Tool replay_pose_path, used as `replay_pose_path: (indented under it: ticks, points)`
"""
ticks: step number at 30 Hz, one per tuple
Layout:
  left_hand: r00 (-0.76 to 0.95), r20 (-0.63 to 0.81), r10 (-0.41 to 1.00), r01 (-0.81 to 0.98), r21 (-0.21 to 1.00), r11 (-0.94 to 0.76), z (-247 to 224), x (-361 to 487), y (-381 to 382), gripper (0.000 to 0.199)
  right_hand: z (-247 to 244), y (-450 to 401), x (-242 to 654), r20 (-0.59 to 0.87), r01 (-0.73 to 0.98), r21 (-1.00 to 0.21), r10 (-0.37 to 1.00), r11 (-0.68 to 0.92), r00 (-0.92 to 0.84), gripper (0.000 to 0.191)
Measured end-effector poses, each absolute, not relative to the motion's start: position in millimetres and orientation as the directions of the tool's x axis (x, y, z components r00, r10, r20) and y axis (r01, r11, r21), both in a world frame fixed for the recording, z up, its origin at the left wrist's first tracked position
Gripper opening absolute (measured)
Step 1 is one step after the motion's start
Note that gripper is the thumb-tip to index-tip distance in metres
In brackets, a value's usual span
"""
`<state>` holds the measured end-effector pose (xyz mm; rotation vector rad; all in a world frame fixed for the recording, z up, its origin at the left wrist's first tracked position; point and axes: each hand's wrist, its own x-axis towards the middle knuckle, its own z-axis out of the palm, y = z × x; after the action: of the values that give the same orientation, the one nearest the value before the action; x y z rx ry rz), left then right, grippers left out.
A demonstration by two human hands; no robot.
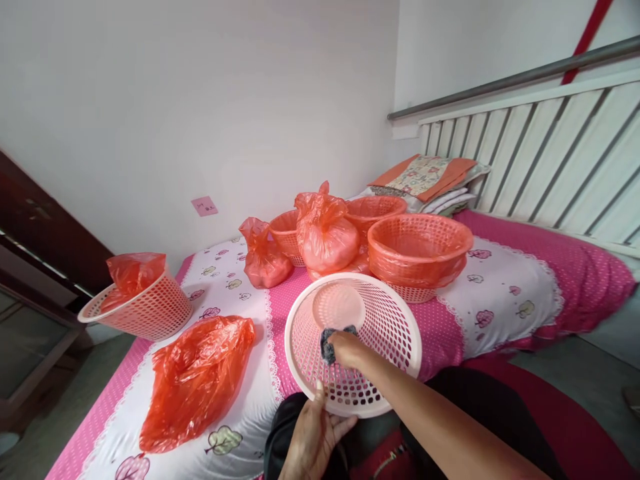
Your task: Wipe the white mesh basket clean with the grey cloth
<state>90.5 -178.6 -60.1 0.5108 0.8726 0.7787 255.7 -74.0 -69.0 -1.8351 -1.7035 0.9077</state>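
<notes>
A pale pink plastic basket (385,303) is tilted with its opening toward me, at the front edge of the bed. My left hand (315,427) grips its near rim, thumb over the edge and fingers underneath. Inside the basket, my right hand (347,351) is closed on a dark grey cloth (328,347), which is pressed against the inner wall. Part of the cloth is hidden by the fingers.
A red plastic bag (200,380) lies at left, near another pink basket (155,310) with a bag inside. Behind are tied red bags (327,233), bag-wrapped baskets (420,250) and folded bedding (430,177). A white headboard (540,147) stands at right.
</notes>
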Motion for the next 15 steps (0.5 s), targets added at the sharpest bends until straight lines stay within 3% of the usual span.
replay_pose_path:
  ticks: [6,11,15]
  points:
    - [0.352,-0.53,0.772,-0.396,0.663,0.636,-49,95,-175,0.045,-52,-136,252,0.014,0.657,-0.745,0.988,0.113,-0.154,0.041]
    - [0.374,-0.504,0.778,-0.385,0.679,0.625,-50,94,-178,0.054,-47,-188,253,0.123,0.606,-0.766,0.973,0.217,-0.194,0.034]
    - [0.348,-0.49,0.799,-0.293,0.752,0.59,-52,87,-180,0.06,-29,-210,275,0.029,0.645,-0.736,0.962,0.205,-0.271,0.022]
